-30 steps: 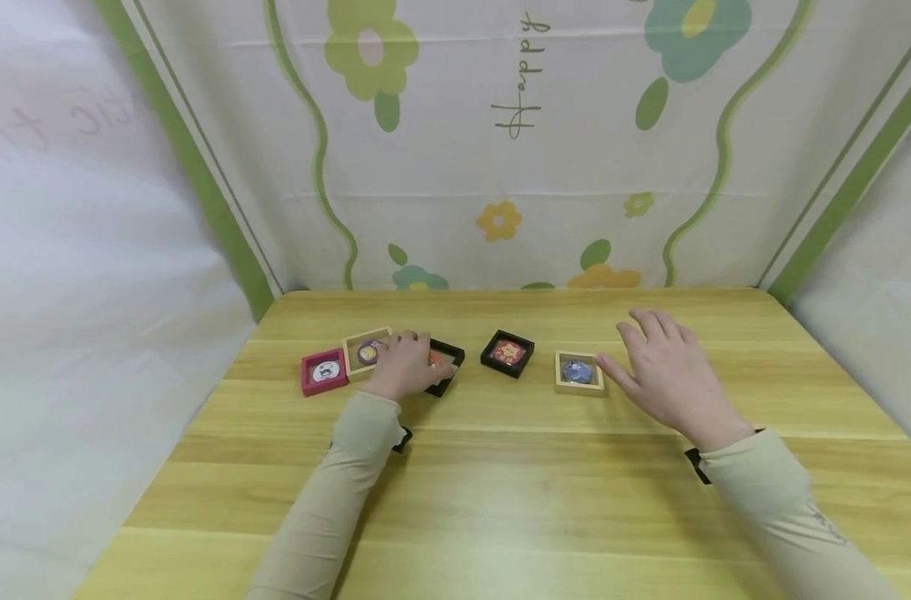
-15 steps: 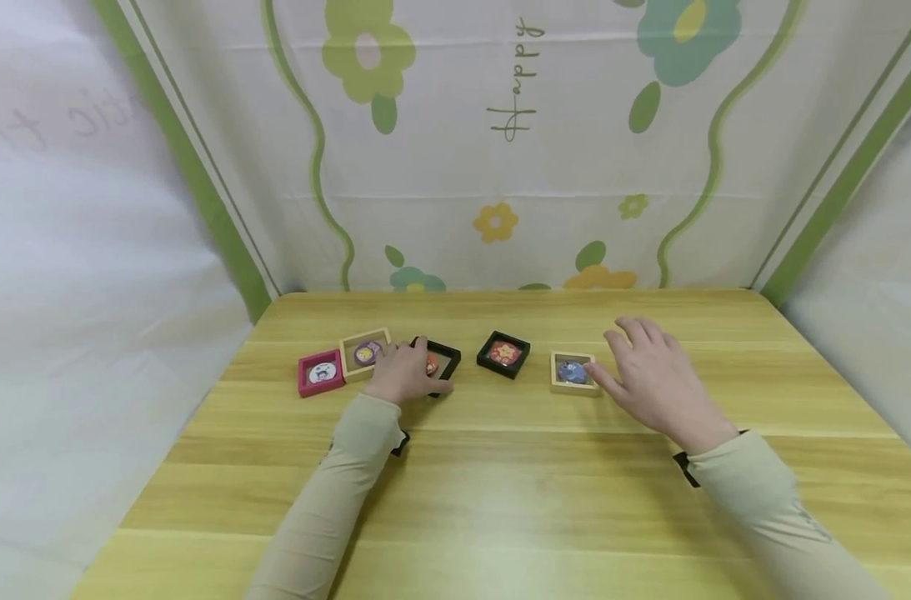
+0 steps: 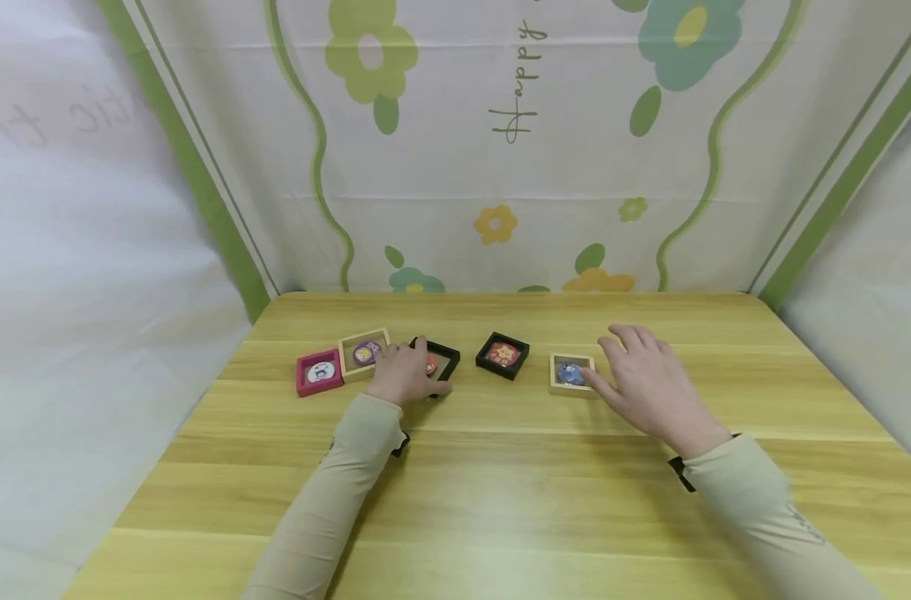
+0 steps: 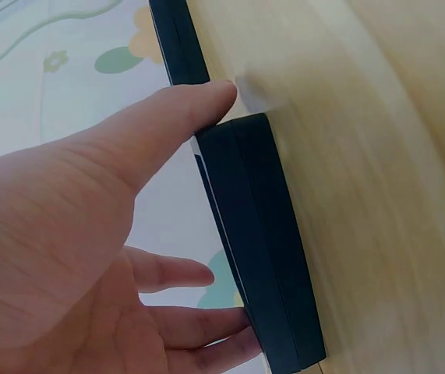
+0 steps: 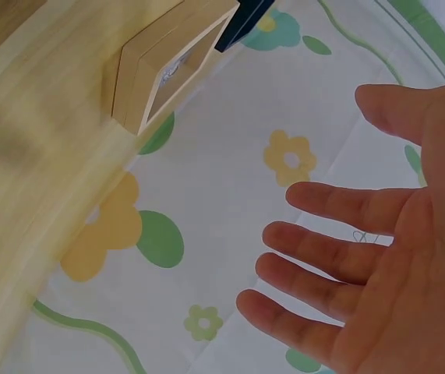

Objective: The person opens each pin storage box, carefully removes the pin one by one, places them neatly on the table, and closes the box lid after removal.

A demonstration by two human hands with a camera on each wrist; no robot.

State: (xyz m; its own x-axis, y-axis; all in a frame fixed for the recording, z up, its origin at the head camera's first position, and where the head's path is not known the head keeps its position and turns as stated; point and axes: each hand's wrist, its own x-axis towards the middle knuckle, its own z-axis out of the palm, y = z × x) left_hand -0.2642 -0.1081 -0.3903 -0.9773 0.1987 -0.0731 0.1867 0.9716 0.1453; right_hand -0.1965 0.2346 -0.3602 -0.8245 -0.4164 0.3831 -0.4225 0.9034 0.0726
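Observation:
My left hand (image 3: 402,372) lies over a square black display frame (image 3: 452,354) with an orange-red round badge inside. In the left wrist view, the thumb (image 4: 206,100) presses one end of this frame and fingertips touch its other end, so the hand holds it across; part of it is hidden in the head view. My right hand (image 3: 653,387) hovers with fingers spread beside a light wood-coloured frame (image 3: 571,393) holding a blue badge. The right wrist view shows nothing within those fingers, and the light frame (image 5: 132,74) apart from them.
Between the hands lies another black frame (image 3: 491,367) with a red star badge. Left of the left hand, a pink frame (image 3: 302,380) touches a light wood-coloured frame (image 3: 344,350). All rest on a wooden table (image 3: 485,500) before a flowered cloth (image 3: 440,158).
My right hand has shifted slightly left and toward the body, closer to the light frame with the blue badge. The left hand stays on the black frame.

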